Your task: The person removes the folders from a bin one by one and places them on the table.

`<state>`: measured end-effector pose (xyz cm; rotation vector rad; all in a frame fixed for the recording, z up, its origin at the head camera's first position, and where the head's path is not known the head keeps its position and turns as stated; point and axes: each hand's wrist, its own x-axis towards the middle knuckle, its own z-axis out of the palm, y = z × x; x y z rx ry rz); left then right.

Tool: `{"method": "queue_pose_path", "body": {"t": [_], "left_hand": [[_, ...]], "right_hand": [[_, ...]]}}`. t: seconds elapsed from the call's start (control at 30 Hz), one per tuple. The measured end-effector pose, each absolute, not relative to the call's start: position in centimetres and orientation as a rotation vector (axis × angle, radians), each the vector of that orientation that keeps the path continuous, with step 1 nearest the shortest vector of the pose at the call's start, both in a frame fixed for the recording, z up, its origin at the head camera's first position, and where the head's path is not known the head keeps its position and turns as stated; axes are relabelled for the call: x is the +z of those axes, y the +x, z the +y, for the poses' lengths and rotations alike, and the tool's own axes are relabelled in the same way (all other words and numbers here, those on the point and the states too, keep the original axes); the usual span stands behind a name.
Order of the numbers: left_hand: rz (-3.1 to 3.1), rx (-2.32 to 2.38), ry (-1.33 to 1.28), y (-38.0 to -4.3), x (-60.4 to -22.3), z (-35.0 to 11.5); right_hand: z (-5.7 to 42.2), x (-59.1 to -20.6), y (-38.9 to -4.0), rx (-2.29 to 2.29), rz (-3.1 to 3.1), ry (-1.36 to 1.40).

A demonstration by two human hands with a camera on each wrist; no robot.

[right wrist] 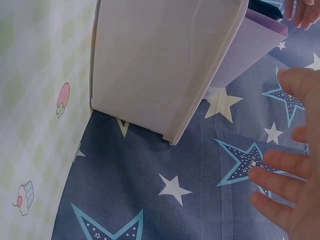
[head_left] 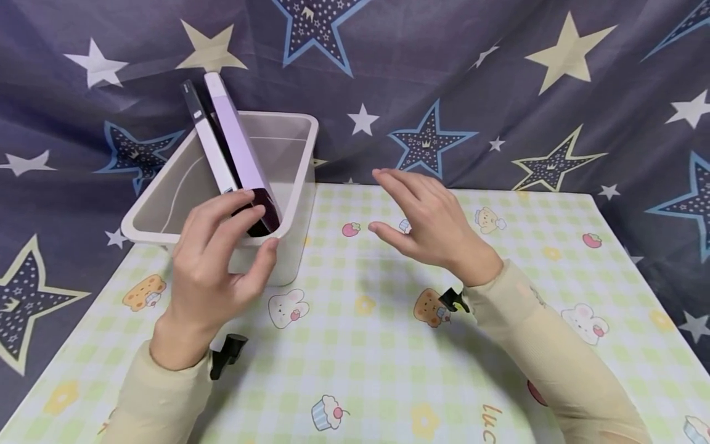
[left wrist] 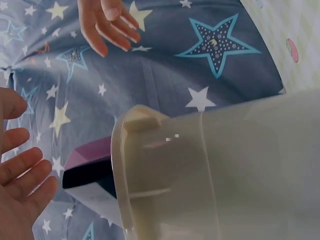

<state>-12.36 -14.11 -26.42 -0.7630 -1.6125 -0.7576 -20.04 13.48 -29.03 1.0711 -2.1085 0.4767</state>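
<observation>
A light grey plastic bin stands at the table's back left. Two slim boxes lean inside it, their upper ends sticking out over the back rim: a lavender box with a dark end, and a white and black box to its left. Over the bin's near rim hovers my left hand, fingers spread and loosely bent; the left wrist view shows that hand apart from the boxes. My right hand hangs above the table right of the bin, holding nothing, fingers extended. The boxes' lower ends are partly hidden.
A green and white checked cloth with cartoon prints covers the table. Behind it hangs a dark star-patterned curtain, close to the bin's back. Black mounts sit at both wrists.
</observation>
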Motion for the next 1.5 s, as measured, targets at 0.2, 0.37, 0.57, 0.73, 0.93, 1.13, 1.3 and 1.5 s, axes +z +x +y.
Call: {"method": "queue_pose_path", "body": {"t": [0.2, 0.37, 0.57, 0.73, 0.93, 1.13, 1.3, 1.5], "left_hand": [[-1.601, -0.760, -0.703, -12.9, -26.5, -15.3], [-1.601, -0.774, -0.609, -13.1, -26.3, -16.2], [-1.577, -0.812, -0.478, -13.1, -25.9, -16.7], [-1.608, -0.819, -0.435, -13.6, -25.8, -17.7], [-1.670, -0.833, -0.408, -14.2, -25.8, -19.1], [-1.744, -0.821, -0.425, -14.6, -25.7, -20.6], [-1.797, -0.812, -0.423, -14.8, -25.9, -22.2], [-1.870, -0.799, -0.417, -15.0, -26.6, -23.9]], "right_hand": [[13.3, -28.9, -20.3, 0.490, -2.092, 1.070], [13.2, -28.8, -20.4, 0.496, -2.088, 1.073], [12.9, -28.7, -20.4, 0.502, -2.098, 1.076], [12.7, -28.5, -20.5, 0.496, -2.080, 1.085], [12.6, -28.1, -20.7, 0.487, -2.082, 1.092], [12.6, -27.9, -20.7, 0.474, -2.098, 1.081], [12.6, -27.6, -20.8, 0.466, -2.102, 1.079], [12.5, -27.3, -20.9, 0.490, -2.098, 1.078]]}}
